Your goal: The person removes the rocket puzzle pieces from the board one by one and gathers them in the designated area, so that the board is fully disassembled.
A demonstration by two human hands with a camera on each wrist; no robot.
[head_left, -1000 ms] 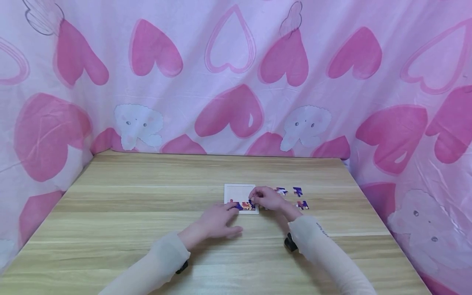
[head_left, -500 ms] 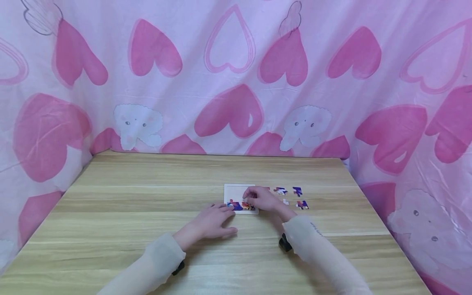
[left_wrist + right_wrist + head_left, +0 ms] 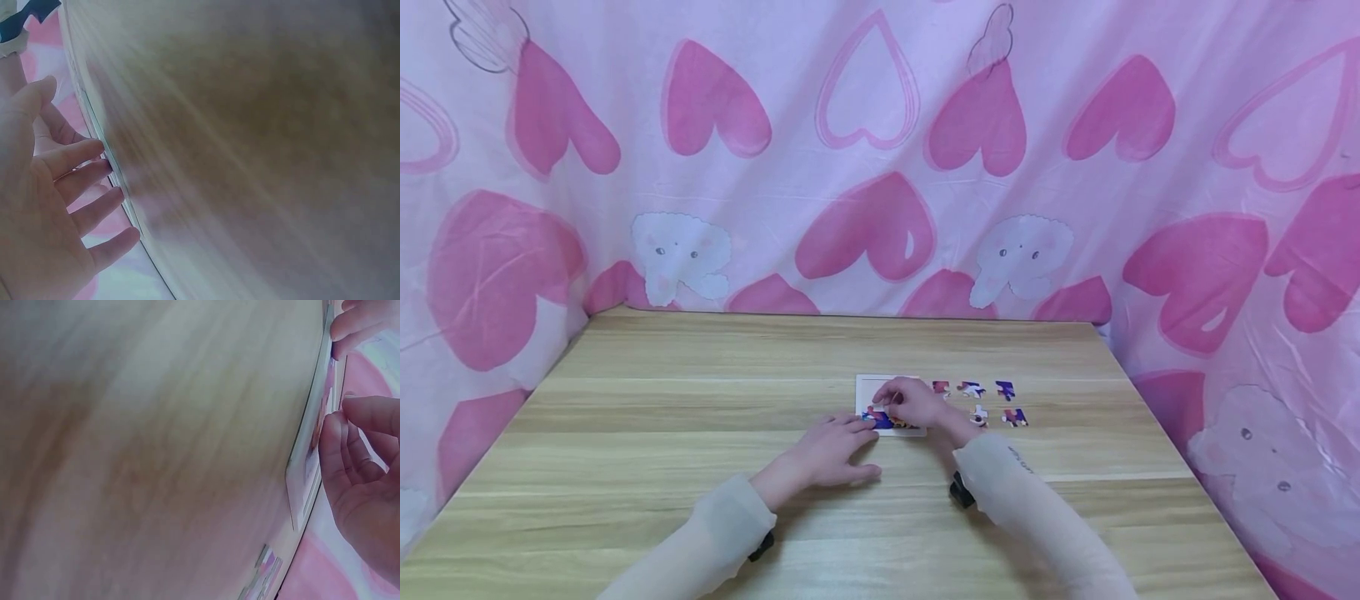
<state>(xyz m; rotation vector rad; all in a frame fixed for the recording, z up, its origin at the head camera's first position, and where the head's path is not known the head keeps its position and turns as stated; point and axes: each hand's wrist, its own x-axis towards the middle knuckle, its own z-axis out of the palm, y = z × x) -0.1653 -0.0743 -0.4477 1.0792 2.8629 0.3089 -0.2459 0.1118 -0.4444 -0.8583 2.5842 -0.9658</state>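
Pale wood tabletop (image 3: 850, 550) fills the bottom of my head view. From lower left comes the left hand (image 3: 826, 452), fingertips on the near left corner of the puzzle board (image 3: 860, 392) at centre; only my left-wrist feed shows its palm, fingers extended and slightly apart. Joined pieces (image 3: 876, 419) line the board's near edge. Above them, the right hand (image 3: 912, 402) pinches what looks like a puzzle piece (image 3: 879, 408), mostly hidden; my right-wrist feed shows thumb meeting forefinger. Right of centre lie loose pieces (image 3: 972, 389). Behind hangs a heart-print curtain (image 3: 880, 92).
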